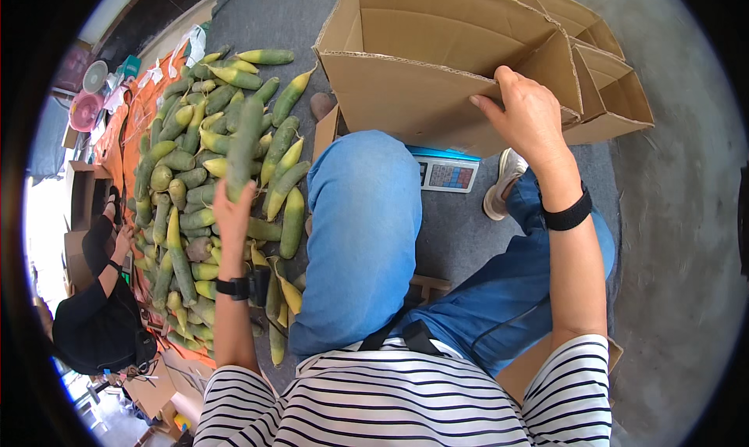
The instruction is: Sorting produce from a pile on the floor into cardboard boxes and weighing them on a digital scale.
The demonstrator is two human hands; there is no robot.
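My left hand [233,207] grips the lower end of a long green radish [244,145], blurred by motion, raised over a large heap of green radishes [184,219]. Most of these have dark green bodies and yellow-green tips. With my right hand [522,110] I hold the near top edge of an open cardboard box [409,90], thumb on the outside and fingers over the rim. The part of the box floor that I can see is bare cardboard; the rest is hidden by the near wall. Beneath the box sits a digital scale [449,174], its keypad showing.
More open cardboard boxes [611,90] stand beyond the box at the right. An orange sheet [117,137] lies under the heap's far side. A co-worker in black [96,324] reaches toward the heap at left. A pink basket [86,110] stands at upper left.
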